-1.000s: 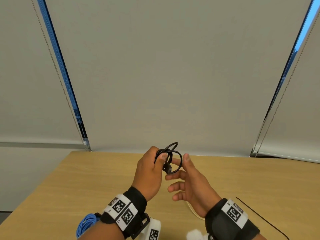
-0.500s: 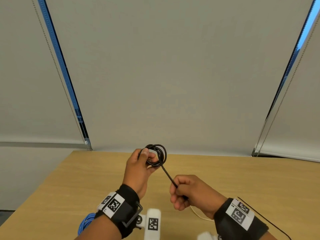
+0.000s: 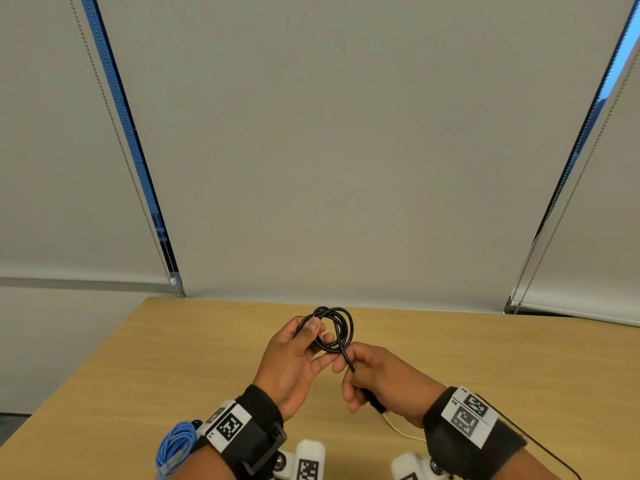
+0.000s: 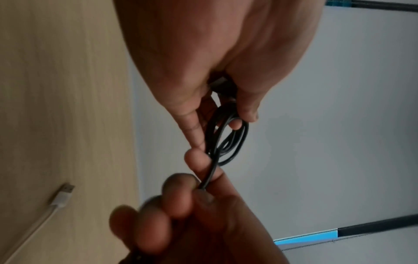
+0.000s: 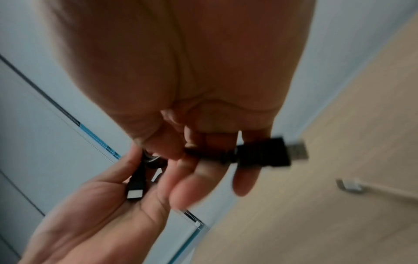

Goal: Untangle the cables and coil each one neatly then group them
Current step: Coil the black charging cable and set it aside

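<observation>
Black cable [image 3: 334,329] held clear of the surface [image 3: 485,358], in front of the person; most of it already wound into a small coil of several loops, standing roughly upright.

Left hand [image 3: 294,355]: thumb and fingers curled about the left side of the coil, pinching the loops together; one small plug [image 5: 135,187] lies in the left palm, as the right wrist view shows.

Right hand [image 3: 377,379]: grip closed on the free tail, thumb against forefinger, just below and to the right of the coil; the two hands almost touch. The tail runs from the bottom of the coil down and toward the person, through the fist; the large plug [image 5: 271,152] sticks out past the little finger.

Relation that matters: free tail short, its long axis slanting from the coil down into the right fist; the coil lies up and to the left of that grip. My reading: the last turn or a tuck of the end is due; the right hand is the nearer to do it, the left only has to hold the loops steady. Risk, as a judgement: loops springing open if the left pinch slackens.

Elsewhere: blue coil [image 3: 175,448] by the left wrist at the near edge; white cable [image 4: 59,198] loose on the surface under the right hand, not yet coiled.
</observation>
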### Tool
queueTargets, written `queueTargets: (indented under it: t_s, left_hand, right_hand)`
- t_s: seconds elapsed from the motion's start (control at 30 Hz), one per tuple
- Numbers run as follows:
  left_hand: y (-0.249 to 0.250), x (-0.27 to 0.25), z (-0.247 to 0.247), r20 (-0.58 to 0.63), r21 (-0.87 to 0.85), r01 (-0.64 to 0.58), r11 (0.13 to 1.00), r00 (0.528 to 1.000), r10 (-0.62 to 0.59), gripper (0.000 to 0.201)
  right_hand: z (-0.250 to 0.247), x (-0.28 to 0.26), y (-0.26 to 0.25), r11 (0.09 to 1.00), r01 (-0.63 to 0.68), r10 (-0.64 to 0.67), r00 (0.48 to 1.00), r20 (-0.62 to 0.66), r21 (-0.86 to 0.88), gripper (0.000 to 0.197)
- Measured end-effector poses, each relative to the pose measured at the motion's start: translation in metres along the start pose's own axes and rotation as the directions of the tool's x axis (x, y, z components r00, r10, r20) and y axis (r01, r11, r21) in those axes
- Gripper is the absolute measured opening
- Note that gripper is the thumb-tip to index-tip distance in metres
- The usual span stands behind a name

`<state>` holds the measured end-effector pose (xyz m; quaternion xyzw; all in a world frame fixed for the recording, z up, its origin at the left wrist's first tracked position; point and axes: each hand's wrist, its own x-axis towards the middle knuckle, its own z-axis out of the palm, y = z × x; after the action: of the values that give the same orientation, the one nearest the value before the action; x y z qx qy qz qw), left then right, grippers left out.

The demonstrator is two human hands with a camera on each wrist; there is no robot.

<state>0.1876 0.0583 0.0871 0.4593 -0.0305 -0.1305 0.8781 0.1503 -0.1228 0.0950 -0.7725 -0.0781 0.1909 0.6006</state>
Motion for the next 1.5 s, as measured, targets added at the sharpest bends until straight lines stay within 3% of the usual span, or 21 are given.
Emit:
queueTargets:
  t_s: [0.1, 0.2, 0.37, 0.47, 0.57, 0.67, 0.8, 0.93, 1.03, 1.07, 1.1, 1.17, 1.27, 1.33, 1.4, 1.5]
  left_hand:
    - [0.001, 0.000, -0.002, -0.044, 0.153, 0.009, 0.988, 0.999, -0.002, 0.009]
    - [0.005, 0.001, -0.005, -0.092, 0.326, 0.013, 0.945, 0.996, 0.018, 0.016]
    - [0.005, -0.001, -0.003, -0.035, 0.238, -0.003, 0.971, 0.999, 0.012, 0.029]
    - [0.001, -0.003, -0.002, -0.016, 0.174, -0.013, 0.985, 1.000, 0.016, 0.028]
    - [0.000, -0.004, -0.003, -0.024, 0.279, -0.026, 0.960, 0.999, 0.034, 0.022]
    - [-0.001, -0.003, -0.005, -0.035, 0.439, -0.044, 0.897, 0.997, 0.066, 0.016]
    - [0.003, -0.001, -0.002, -0.038, 0.502, -0.088, 0.861, 0.992, 0.123, 0.023]
    - [0.010, 0.004, -0.003, -0.097, 0.513, -0.124, 0.849, 0.975, 0.201, 0.022]
    - [0.009, 0.003, -0.002, -0.125, 0.482, -0.115, 0.869, 0.972, 0.198, 0.018]
    - [0.009, 0.003, -0.001, -0.132, 0.458, -0.113, 0.882, 0.972, 0.193, 0.017]
    - [0.009, 0.002, 0.000, -0.138, 0.430, -0.109, 0.896, 0.973, 0.184, 0.017]
    - [0.009, 0.000, 0.002, -0.158, 0.353, -0.086, 0.932, 0.976, 0.149, 0.018]
    - [0.009, -0.003, 0.009, -0.166, 0.218, -0.030, 0.975, 0.984, 0.067, 0.020]
    - [0.008, -0.005, 0.014, -0.171, 0.211, -0.013, 0.977, 0.984, 0.050, 0.021]
    - [0.007, -0.005, 0.017, -0.184, 0.246, -0.024, 0.969, 0.980, 0.071, 0.019]
    - [0.004, -0.006, 0.019, -0.195, 0.254, -0.039, 0.966, 0.977, 0.091, 0.018]
  right_hand:
    - [0.006, 0.002, 0.006, 1.000, -0.012, 0.011, 0.993, -0.121, -0.011, 0.023]
    - [0.005, 0.002, 0.004, 0.981, 0.024, -0.069, 0.970, -0.232, -0.192, 0.028]
    - [-0.002, 0.009, -0.004, 0.974, -0.006, -0.074, 0.937, -0.343, -0.227, 0.029]
    - [-0.004, 0.008, -0.009, 0.999, 0.016, -0.026, 0.954, -0.297, -0.038, 0.030]
    - [-0.006, 0.007, -0.012, 0.998, 0.061, -0.049, 0.949, -0.311, 0.029, 0.024]
    - [-0.010, 0.008, -0.011, 0.996, 0.078, -0.089, 0.931, -0.355, -0.045, 0.022]
    - [-0.014, 0.009, -0.015, 0.963, 0.106, -0.184, 0.930, -0.317, -0.249, 0.021]
    - [-0.020, 0.008, -0.021, 0.759, 0.097, -0.308, 0.925, -0.223, -0.644, 0.025]
    - [-0.022, 0.009, -0.019, 0.449, -0.078, -0.390, 0.879, -0.274, -0.890, 0.029]
    - [-0.022, 0.010, -0.020, 0.403, -0.110, -0.390, 0.877, -0.279, -0.908, 0.031]
    - [-0.022, 0.011, -0.020, 0.423, -0.109, -0.375, 0.883, -0.283, -0.900, 0.031]
    - [-0.019, 0.015, -0.021, 0.549, -0.059, -0.355, 0.887, -0.296, -0.834, 0.028]
    - [-0.013, 0.016, -0.020, 0.711, 0.095, -0.475, 0.795, -0.377, -0.696, 0.021]
    - [-0.006, 0.015, -0.019, 0.837, 0.246, -0.489, 0.736, -0.467, -0.488, 0.020]
    - [0.000, 0.014, -0.018, 0.891, 0.351, -0.454, 0.723, -0.521, -0.289, 0.027]
    - [0.007, 0.016, -0.016, 0.901, 0.412, -0.413, 0.711, -0.568, -0.139, 0.029]
